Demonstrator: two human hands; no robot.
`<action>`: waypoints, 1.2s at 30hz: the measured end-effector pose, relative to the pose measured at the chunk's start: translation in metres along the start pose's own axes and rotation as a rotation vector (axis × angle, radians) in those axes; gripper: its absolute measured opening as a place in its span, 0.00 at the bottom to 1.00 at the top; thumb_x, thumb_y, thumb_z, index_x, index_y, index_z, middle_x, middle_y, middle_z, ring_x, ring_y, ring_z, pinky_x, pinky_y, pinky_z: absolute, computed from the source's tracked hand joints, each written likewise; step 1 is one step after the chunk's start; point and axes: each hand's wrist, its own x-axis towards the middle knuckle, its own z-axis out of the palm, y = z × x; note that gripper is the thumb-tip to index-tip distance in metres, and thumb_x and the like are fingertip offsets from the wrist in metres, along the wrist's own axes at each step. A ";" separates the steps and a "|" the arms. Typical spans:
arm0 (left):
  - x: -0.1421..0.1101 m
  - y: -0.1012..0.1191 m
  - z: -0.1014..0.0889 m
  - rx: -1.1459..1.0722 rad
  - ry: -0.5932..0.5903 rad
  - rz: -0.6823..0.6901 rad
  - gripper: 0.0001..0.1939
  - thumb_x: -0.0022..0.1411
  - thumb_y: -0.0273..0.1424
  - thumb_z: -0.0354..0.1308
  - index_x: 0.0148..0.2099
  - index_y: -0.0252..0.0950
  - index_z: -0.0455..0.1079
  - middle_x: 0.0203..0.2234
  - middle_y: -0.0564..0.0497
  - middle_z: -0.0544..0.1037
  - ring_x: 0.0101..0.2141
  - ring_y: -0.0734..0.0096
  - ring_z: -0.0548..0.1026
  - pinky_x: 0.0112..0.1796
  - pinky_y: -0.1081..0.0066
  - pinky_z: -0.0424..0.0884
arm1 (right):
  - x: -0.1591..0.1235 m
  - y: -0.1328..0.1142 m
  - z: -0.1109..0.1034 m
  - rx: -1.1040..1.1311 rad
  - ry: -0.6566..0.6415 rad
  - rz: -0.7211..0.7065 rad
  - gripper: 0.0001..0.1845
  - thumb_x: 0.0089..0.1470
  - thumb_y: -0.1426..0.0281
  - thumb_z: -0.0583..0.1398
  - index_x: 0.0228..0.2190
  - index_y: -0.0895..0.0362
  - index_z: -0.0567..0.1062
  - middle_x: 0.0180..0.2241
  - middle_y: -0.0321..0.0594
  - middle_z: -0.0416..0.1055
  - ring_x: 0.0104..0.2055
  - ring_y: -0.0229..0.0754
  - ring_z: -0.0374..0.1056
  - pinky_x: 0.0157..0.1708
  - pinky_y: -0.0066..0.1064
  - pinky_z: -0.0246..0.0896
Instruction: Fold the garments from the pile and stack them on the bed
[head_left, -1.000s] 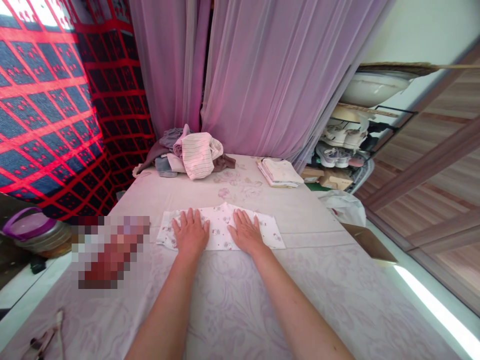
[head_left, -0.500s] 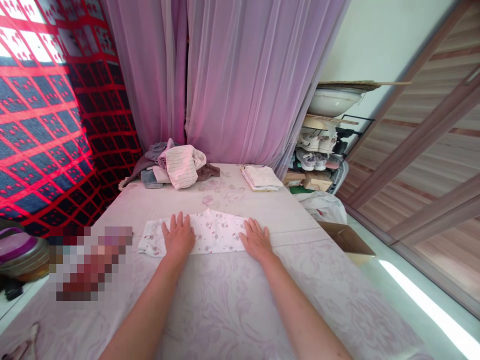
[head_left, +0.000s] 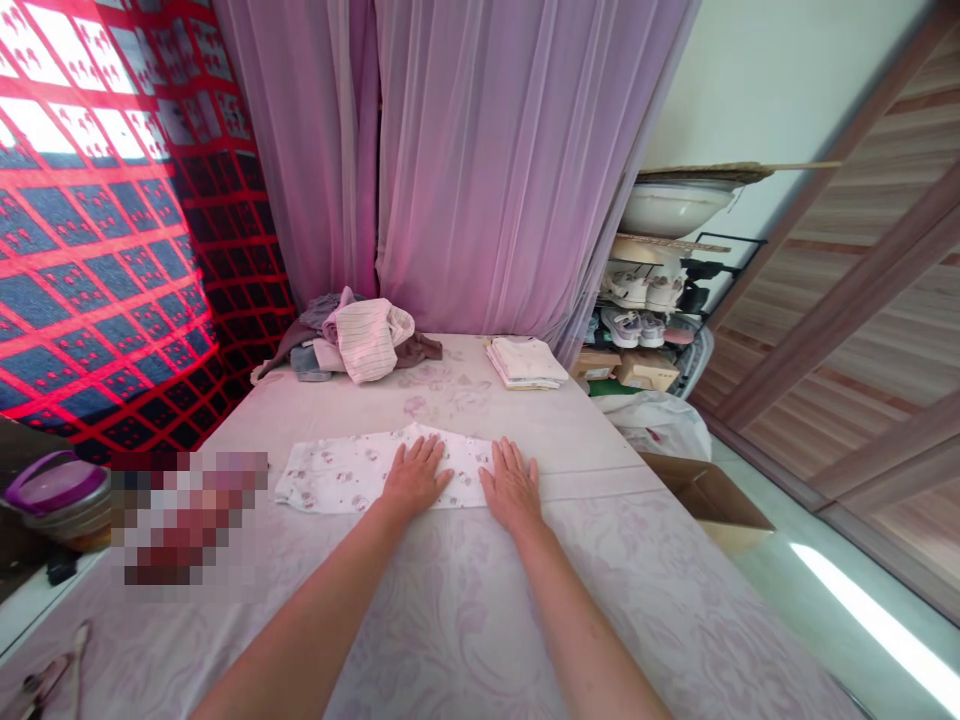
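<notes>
White children's pants (head_left: 337, 475) with a small printed pattern lie folded lengthwise into a long strip on the bed (head_left: 465, 600). My left hand (head_left: 416, 478) rests flat on the middle of the pants, its fingers stretched out. At their right end my right hand (head_left: 514, 485) lies flat, fingers extended and partly past the edge of the cloth. Neither hand grips anything. Part of the fabric is hidden under both palms.
A heap of crumpled clothes (head_left: 367, 340) lies at the far left of the bed. A neat folded stack (head_left: 527, 362) sits at the far right. A cardboard box (head_left: 705, 500) and a shoe rack (head_left: 637, 310) stand to the right. Purple curtains (head_left: 502, 170) hang behind.
My left hand has slid right along the pants, from near their left part to the middle. My right hand stays at the right end. The view has shifted slightly.
</notes>
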 end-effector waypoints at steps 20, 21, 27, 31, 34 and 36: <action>-0.104 -0.059 -0.014 0.060 0.036 -0.129 0.29 0.67 0.45 0.39 0.66 0.41 0.53 0.65 0.46 0.54 0.65 0.59 0.50 0.61 0.51 0.45 | -0.031 0.022 0.010 -0.015 0.192 0.139 0.27 0.63 0.58 0.43 0.54 0.56 0.68 0.62 0.48 0.57 0.63 0.49 0.49 0.59 0.49 0.39; -0.108 -0.061 -0.014 0.066 0.052 -0.144 0.28 0.68 0.44 0.39 0.66 0.41 0.53 0.65 0.46 0.54 0.64 0.59 0.50 0.61 0.51 0.46 | -0.031 0.023 0.011 -0.003 0.218 0.135 0.25 0.63 0.59 0.44 0.51 0.56 0.70 0.60 0.48 0.59 0.62 0.49 0.51 0.59 0.47 0.40; -0.114 -0.062 -0.010 0.081 0.145 -0.171 0.26 0.67 0.42 0.41 0.64 0.42 0.59 0.63 0.47 0.59 0.64 0.58 0.53 0.60 0.51 0.48 | -0.026 0.028 0.012 0.084 0.283 0.181 0.21 0.60 0.59 0.49 0.43 0.57 0.74 0.57 0.51 0.63 0.61 0.50 0.53 0.58 0.42 0.43; -0.112 -0.063 -0.008 0.068 0.151 -0.167 0.25 0.67 0.41 0.42 0.63 0.42 0.59 0.63 0.47 0.59 0.63 0.57 0.53 0.60 0.51 0.50 | -0.017 0.028 -0.002 0.098 0.168 0.276 0.20 0.54 0.54 0.54 0.37 0.55 0.77 0.54 0.50 0.64 0.59 0.52 0.55 0.55 0.42 0.50; -0.112 -0.064 -0.007 0.048 0.168 -0.163 0.25 0.66 0.41 0.43 0.63 0.41 0.60 0.63 0.47 0.60 0.63 0.57 0.54 0.60 0.50 0.50 | -0.011 0.026 -0.017 0.077 0.044 0.296 0.18 0.52 0.54 0.55 0.31 0.52 0.78 0.48 0.46 0.69 0.55 0.52 0.60 0.49 0.43 0.56; -0.112 -0.065 -0.007 0.039 0.168 -0.159 0.25 0.66 0.41 0.43 0.63 0.41 0.60 0.63 0.47 0.60 0.63 0.57 0.54 0.60 0.50 0.50 | -0.009 0.025 -0.024 0.074 -0.005 0.310 0.16 0.51 0.55 0.56 0.32 0.51 0.78 0.47 0.45 0.70 0.53 0.51 0.62 0.47 0.41 0.58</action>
